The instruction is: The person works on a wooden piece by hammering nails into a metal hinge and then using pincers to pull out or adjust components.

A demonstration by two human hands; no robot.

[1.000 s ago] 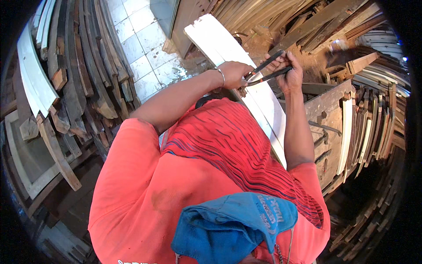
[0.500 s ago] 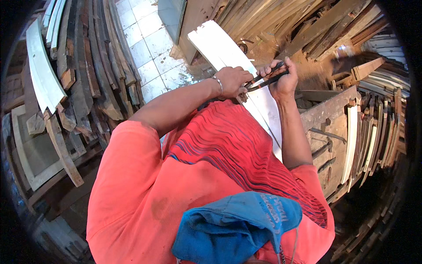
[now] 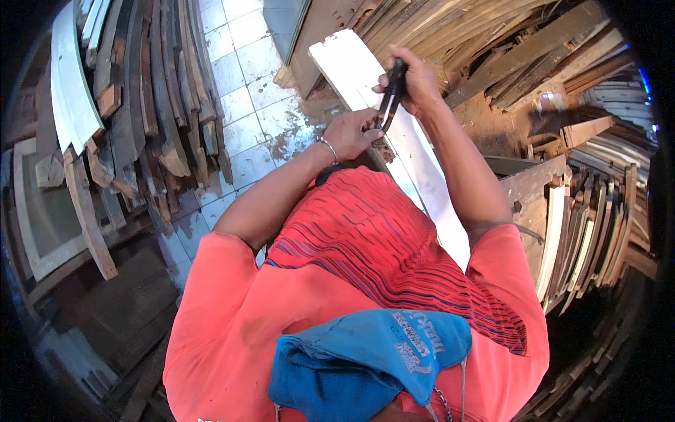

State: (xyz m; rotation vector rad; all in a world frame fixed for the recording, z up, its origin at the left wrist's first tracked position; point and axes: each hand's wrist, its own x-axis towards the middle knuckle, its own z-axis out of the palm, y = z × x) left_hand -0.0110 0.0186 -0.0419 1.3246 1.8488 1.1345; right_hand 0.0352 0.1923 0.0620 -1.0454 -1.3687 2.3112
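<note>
My right hand is closed round the black handles of a pair of pliers, held steeply with the handles pressed together. The pliers' working end points down toward my left hand. That hand is closed, thumb and fingers pinched beside the pliers' head; what they hold is too small to make out. Under both hands a long white board runs from the upper middle down past my right forearm. Its left edge by my left hand shows a rough brown patch.
Stacked wooden planks fill the left side, with a white strip on them. More timber lies at the upper right. A worn wooden panel stands right of my forearm. White floor tiles show at upper left.
My right hand has moved up and left, swinging the pliers from slanting to steep. Their handles have come together from apart. My left hand has shifted slightly left.
</note>
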